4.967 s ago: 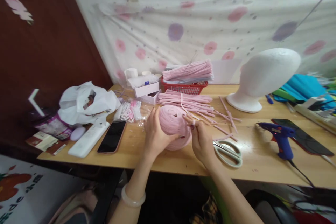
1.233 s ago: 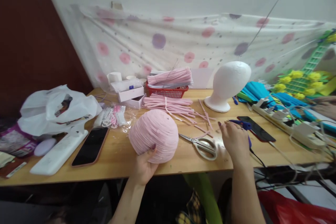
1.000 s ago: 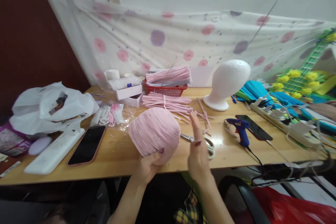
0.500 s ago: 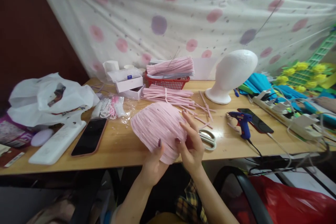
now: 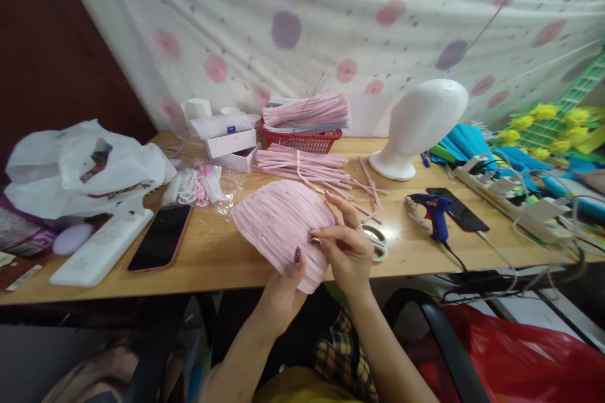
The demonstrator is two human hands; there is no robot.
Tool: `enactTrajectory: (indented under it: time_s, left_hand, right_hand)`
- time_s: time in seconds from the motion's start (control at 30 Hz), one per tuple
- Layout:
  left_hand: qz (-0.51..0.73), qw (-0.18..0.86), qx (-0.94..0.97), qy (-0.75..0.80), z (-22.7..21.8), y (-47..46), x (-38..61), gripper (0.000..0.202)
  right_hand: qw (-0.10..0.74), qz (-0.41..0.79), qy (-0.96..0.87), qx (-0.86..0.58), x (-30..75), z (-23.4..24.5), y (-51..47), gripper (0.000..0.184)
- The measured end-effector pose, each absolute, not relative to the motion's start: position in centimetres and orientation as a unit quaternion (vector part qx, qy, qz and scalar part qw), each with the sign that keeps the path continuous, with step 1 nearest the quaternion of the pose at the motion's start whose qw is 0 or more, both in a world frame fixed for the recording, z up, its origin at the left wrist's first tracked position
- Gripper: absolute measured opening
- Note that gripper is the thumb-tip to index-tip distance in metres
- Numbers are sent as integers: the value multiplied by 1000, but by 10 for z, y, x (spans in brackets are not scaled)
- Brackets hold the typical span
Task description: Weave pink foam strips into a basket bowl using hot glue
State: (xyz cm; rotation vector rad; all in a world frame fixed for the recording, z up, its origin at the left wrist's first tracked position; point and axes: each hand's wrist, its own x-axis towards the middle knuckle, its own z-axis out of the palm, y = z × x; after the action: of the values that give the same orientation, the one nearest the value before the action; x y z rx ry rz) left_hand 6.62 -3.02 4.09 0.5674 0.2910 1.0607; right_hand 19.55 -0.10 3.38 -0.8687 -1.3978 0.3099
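Observation:
A pink dome point(image 5: 278, 223) made of layered strips is tilted over the front edge of the wooden table point(image 5: 227, 258). My left hand point(image 5: 284, 286) grips its lower rim from below, thumb on the outside. My right hand point(image 5: 345, 249) is at the dome's right side, its fingers pinching one of the strips. Green-handled scissors point(image 5: 378, 245) lie just right of that hand. Loose pink strips point(image 5: 307, 170) lie behind the dome.
A blue glue gun point(image 5: 435, 214) and dark phone point(image 5: 456, 209) lie right; a white foam head point(image 5: 420, 123) stands behind. A red basket point(image 5: 307, 138), pink boxes point(image 5: 229, 148), another phone point(image 5: 161, 245), white remote point(image 5: 101, 249) and plastic bag point(image 5: 85, 167) fill the left. A power strip point(image 5: 515, 201) runs right.
My right hand came back from near the glue gun to the dome's right side and now pinches a strip. The dome has tipped toward me in my left hand.

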Motion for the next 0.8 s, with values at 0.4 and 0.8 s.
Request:
enactTrajectory:
  time_s: [0.4, 0.8]
  left_hand:
    - [548, 795, 189, 181, 30, -25, 63, 47]
    - [534, 827, 134, 116, 7, -2, 21, 33]
  right_hand:
    - [673, 43, -588, -447, 210, 47, -2, 31]
    - [685, -164, -429, -566, 336, 105, 3, 26]
